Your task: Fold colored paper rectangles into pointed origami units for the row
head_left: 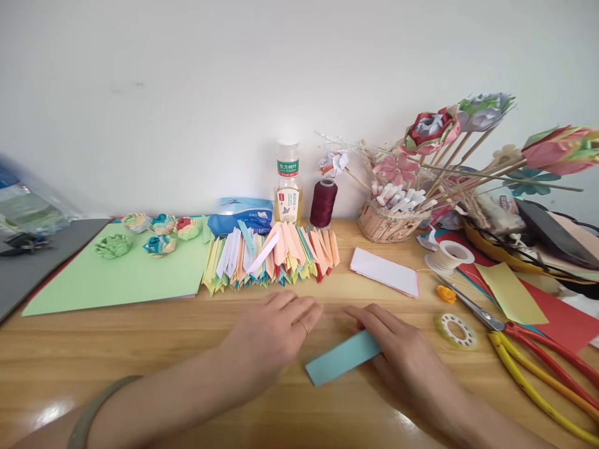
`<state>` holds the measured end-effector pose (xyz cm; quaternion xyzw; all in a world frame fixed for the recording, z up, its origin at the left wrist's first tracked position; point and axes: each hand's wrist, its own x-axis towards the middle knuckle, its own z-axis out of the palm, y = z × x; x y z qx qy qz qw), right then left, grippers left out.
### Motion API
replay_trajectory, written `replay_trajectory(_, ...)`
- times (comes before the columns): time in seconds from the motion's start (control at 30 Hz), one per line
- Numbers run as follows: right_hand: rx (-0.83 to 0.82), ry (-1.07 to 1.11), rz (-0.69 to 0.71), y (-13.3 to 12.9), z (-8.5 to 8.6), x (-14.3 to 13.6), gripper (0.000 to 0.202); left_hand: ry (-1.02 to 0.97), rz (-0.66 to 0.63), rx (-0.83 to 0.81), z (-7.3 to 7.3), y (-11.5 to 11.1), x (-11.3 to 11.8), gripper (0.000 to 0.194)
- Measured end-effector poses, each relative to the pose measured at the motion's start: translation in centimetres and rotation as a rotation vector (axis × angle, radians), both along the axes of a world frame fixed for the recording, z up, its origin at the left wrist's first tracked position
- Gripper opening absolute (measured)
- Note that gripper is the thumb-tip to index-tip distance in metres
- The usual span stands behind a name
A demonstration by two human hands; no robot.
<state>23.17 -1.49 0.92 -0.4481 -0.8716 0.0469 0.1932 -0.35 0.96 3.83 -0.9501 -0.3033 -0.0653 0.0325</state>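
A folded strip of blue paper (pixel 344 358) lies slantwise low over the wooden table, its right end under the fingers of my right hand (pixel 402 349). That hand grips the strip, with the thumb hidden beneath the palm. To the left, my left hand (pixel 285 327) rests palm down with its fingers stretched out and close together, apart from the strip. Just beyond its fingertips stands a long row of folded paper pieces (pixel 285 252) in yellow, lilac, peach, blue and red. A stack of white paper slips (pixel 384 272) lies beyond my right hand.
Paper flowers (pixel 161 244) sit on green sheets (pixel 116 280) at left. A bottle (pixel 287 187), thread spool (pixel 324 204) and basket (pixel 393 223) line the wall. Scissors (pixel 510 327), a tape roll (pixel 456 330) and a white spool (pixel 449 257) lie right of my right hand.
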Motion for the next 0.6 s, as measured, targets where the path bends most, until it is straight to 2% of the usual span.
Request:
replay_trajectory(0.1, 0.08, -0.05, 0.017, -0.2, 0.0, -0.2, 0.048, -0.114, 0.077, -0.075, -0.5, -0.8, 0.8, 0.037)
replay_trajectory(0.17, 0.15, -0.113, -0.025, -0.2, -0.1, -0.4, 0.055, -0.129, 0.108, -0.159, -0.8, -1.4, 1.3, 0.049)
replay_trajectory(0.23, 0.201, -0.163, -0.076, -0.3, -0.2, -0.5, 0.062, -0.144, 0.105, -0.206, -1.3, -1.9, 1.6, 0.064)
replay_trajectory(0.3, 0.182, -0.155, -0.07, -0.3, -0.3, -0.7, 0.063, -0.19, 0.083, -0.192, -1.7, -2.2, 1.8, 0.063)
replay_trajectory(0.4, -0.018, 0.046, 0.065, -0.5, -0.1, -1.0, 0.057, -0.266, 0.064, -0.151, -2.3, -2.2, 1.8, 0.035)
replay_trajectory(0.47, -0.201, 0.249, 0.109, -0.6, 0.2, -1.2, 0.053, -0.3, 0.084, -0.158, -2.6, -1.8, 1.6, 0.025)
replay_trajectory(0.53, -0.352, 0.429, 0.072, -0.6, 0.5, -1.5, 0.045, -0.333, 0.123, -0.193, -2.7, -1.4, 1.5, 0.022)
replay_trajectory(0.6, -0.452, 0.554, -0.002, -0.6, 0.7, -1.7, 0.03, -0.371, 0.138, -0.22, -2.7, -1.0, 1.5, 0.026)
